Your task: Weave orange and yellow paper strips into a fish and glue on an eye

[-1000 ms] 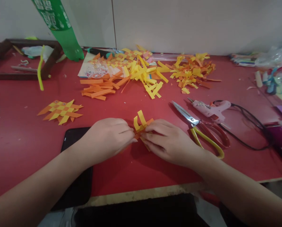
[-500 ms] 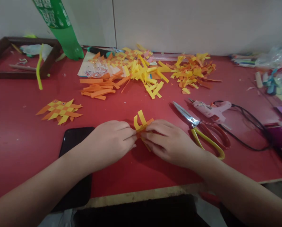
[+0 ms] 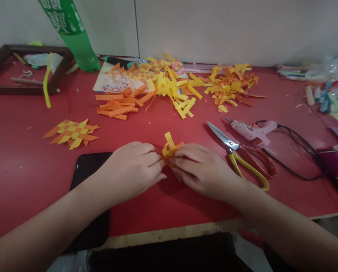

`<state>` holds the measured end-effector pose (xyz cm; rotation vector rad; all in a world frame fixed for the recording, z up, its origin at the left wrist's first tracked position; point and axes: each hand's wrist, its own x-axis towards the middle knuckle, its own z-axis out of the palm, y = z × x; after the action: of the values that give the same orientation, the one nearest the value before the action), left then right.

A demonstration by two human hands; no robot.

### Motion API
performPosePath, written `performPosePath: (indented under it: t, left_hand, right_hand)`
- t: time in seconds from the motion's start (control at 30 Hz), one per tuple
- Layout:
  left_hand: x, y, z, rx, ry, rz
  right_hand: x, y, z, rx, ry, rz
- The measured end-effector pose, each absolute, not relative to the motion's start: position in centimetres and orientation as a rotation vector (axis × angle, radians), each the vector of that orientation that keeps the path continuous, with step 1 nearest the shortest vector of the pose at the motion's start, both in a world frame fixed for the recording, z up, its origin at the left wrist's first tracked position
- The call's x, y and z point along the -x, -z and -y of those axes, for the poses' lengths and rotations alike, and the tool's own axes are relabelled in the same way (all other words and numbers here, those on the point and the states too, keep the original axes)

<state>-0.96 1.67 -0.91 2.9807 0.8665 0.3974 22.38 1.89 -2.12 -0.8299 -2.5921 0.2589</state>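
Observation:
Between my two hands is a small piece woven from yellow and orange paper strips (image 3: 169, 148), one yellow strip standing up from it. My left hand (image 3: 137, 166) pinches its left side, fingers bent together. My right hand (image 3: 198, 168) grips the right side, its fingers curled over the strips and hiding part of them. A black phone (image 3: 92, 230) lies under my left forearm. Farther left rests a woven paper fish (image 3: 72, 133) in the same two colours. Scissors (image 3: 231, 146) with red and yellow handles lie beside my right hand, blades pointing away.
Loose orange strips (image 3: 119, 107), yellow strips (image 3: 171, 87) and a heap of paper scraps (image 3: 231, 85) lie along the back. A pink glue gun (image 3: 253, 132) with a black cord is at right. A green bottle (image 3: 78, 41) stands by a dark wooden frame (image 3: 30, 90).
My left hand has shifted slightly, its thumb extending more to the right. A yellow strip on the left of the woven piece has folded lower. My right hand stays put.

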Motion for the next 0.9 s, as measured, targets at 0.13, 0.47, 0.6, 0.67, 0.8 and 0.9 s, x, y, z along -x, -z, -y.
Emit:
performPosePath:
  t: [0.13,0.47,0.6,0.67,0.8,0.9]
  left_hand:
    - [0.92,0.55,-1.48,-3.017,-0.302,-0.894]
    - [0.89,0.46,-1.31,-3.018,-0.233,-0.927]
    - [0.69,0.20,-1.15,-3.025,-0.224,-0.977]
    - [0.55,0.11,-1.08,-3.043,-0.228,-0.990]
    - [0.58,0.17,-1.05,-3.061,-0.287,-0.940]
    - [0.82,0.36,-1.13,-3.020,-0.309,-0.917]
  right_hand:
    - [-22.32,2.09,-1.89,0.848,-0.261,2.578]
    - [-22.33,2.23,-1.92,0.847,-0.239,2.588]
    - [-22.38,2.24,-1.92,0.849,-0.231,2.591]
    - [-22.36,2.18,-1.92,0.856,-0.230,2.591]
    - [-22.32,2.02,-1.92,0.863,-0.251,2.592]
    - [-22.34,1.97,-1.93,0.880,-0.245,2.590]
